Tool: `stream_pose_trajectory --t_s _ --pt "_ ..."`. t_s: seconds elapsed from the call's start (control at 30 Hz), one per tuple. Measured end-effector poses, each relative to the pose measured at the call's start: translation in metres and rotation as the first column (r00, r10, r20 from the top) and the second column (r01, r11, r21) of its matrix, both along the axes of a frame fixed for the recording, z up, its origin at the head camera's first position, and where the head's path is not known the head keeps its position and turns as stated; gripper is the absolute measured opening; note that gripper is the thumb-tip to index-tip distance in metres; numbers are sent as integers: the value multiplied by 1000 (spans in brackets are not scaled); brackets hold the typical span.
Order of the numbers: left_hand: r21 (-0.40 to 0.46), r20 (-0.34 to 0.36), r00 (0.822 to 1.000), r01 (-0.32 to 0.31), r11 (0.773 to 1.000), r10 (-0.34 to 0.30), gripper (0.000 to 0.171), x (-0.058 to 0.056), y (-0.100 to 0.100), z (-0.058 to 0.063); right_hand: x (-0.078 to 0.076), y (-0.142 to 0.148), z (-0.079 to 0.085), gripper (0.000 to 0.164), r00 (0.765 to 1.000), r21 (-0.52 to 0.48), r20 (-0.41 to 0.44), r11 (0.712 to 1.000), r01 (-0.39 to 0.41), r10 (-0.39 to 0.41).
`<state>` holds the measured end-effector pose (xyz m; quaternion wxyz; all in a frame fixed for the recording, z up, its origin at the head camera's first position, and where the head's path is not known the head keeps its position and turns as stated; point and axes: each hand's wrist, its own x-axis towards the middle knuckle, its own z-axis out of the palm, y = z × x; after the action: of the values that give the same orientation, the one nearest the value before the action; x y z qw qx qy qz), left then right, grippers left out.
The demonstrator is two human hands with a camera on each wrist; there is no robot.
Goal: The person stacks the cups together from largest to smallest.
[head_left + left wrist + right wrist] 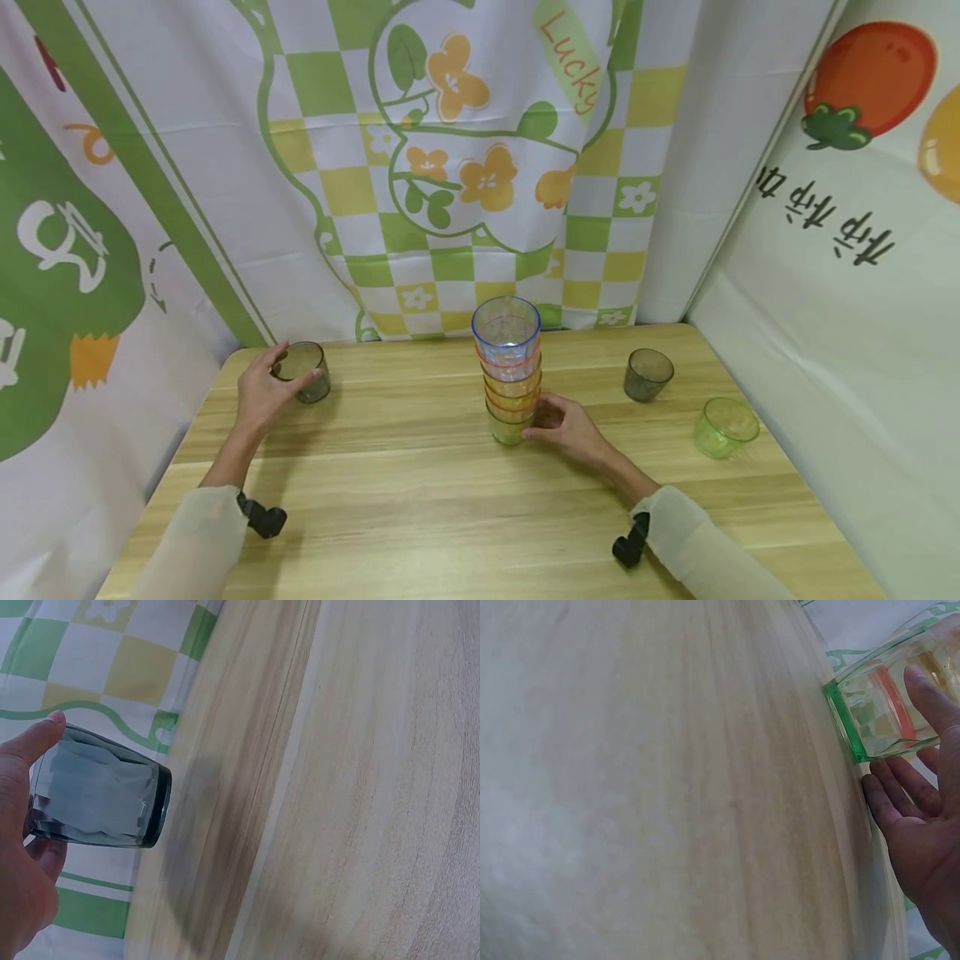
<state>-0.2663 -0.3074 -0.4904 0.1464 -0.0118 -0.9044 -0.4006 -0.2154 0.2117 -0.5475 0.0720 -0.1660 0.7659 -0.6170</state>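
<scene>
At the left of the table, my left hand (264, 392) holds a smoky grey glass cup (313, 388) near its rim, thumb on one side and fingers on the other. The left wrist view shows that grey cup (101, 791) with its thick base toward the tabletop. A tall stack of nested clear cups (510, 367) stands upright near the middle, with blue, red, amber and green rims. Beside its lowest cup is my right hand (570, 429), fingers loosely spread. In the right wrist view the thumb (930, 697) overlaps the green-based cup (870, 712).
On the right of the wooden table (405, 517) stand another smoky grey cup (648, 377) and a light green cup (723, 429). A patterned curtain (465, 275) hangs along the back edge, and printed cloth walls (810, 333) flank the sides.
</scene>
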Motion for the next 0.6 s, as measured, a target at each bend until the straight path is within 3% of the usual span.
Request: stream_pose_trajectory --t_s 0.6 --pt "28 2 1000 31 999 -31 91 5 12 27 0 0 2 62 1000 0 22 1000 2 -2"
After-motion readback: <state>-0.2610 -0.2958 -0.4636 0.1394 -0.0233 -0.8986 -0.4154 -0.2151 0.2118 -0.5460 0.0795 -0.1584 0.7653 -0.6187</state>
